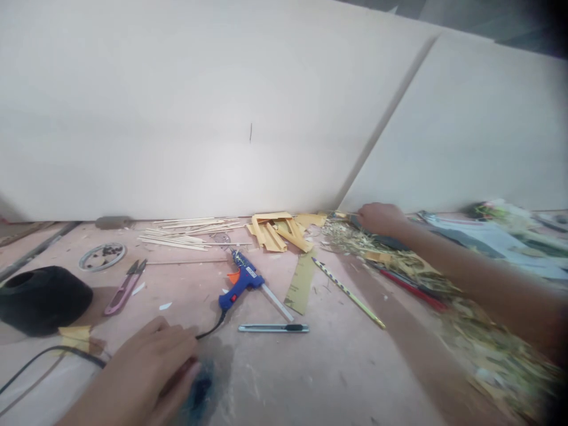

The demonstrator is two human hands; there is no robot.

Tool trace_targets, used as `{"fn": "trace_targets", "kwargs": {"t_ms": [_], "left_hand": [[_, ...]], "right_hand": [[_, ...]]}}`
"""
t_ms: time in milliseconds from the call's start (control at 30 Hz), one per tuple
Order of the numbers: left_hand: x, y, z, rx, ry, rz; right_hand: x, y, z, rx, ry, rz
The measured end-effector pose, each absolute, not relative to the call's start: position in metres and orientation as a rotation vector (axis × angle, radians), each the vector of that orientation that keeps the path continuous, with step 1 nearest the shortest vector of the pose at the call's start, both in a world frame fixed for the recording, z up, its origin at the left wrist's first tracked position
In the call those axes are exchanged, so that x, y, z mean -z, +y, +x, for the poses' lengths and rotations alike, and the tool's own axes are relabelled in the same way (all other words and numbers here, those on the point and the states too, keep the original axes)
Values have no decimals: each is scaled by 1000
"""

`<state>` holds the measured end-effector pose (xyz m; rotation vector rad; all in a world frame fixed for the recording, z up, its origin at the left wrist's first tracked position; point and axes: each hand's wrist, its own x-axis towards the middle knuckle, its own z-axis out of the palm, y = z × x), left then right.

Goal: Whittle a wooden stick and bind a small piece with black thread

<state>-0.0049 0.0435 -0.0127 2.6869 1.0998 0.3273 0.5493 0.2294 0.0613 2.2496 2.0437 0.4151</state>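
My left hand (153, 364) is low in the view, its fingers curled, beside the black cord. A blurred dark-blue patch (202, 387) shows by its fingertips; whether the hand holds it is unclear. Far to the right, my right hand (381, 218) reaches to the foot of the white panel, fingers closed at the edge of the shavings (355, 235). What it grips is too small to make out. Between the hands lie a blue glue gun (242, 287) with a glue stick in its back, a utility knife (273, 328), a patterned pencil (348, 291) and a flat tan strip (300, 284).
White panels (199, 106) stand along the back. Thin wooden sticks (186, 231) and folded yellowish pieces (277, 232) lie before them. At left are pink thread snips (126, 288), a round lid with bits (103, 257) and a black rounded object (44, 299). A red tool (412, 288) lies right.
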Motion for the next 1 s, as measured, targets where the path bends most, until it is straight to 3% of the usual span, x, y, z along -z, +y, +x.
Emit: {"fn": "trace_targets", "kwargs": {"t_ms": [267, 533, 767, 1000], "left_hand": [[4, 41, -3, -238, 1145, 2632], [-12, 42, -9, -303, 1197, 2743], [-17, 41, -8, -272, 1257, 2810], [-19, 15, 29, -796, 1270, 2831]], "right_hand": [[-112, 185, 530, -340, 1794, 2320], [-113, 94, 430, -234, 2280, 2201], [-93, 26, 353, 271, 2726, 1906], [-82, -5, 313, 551, 2830, 1556]]}}
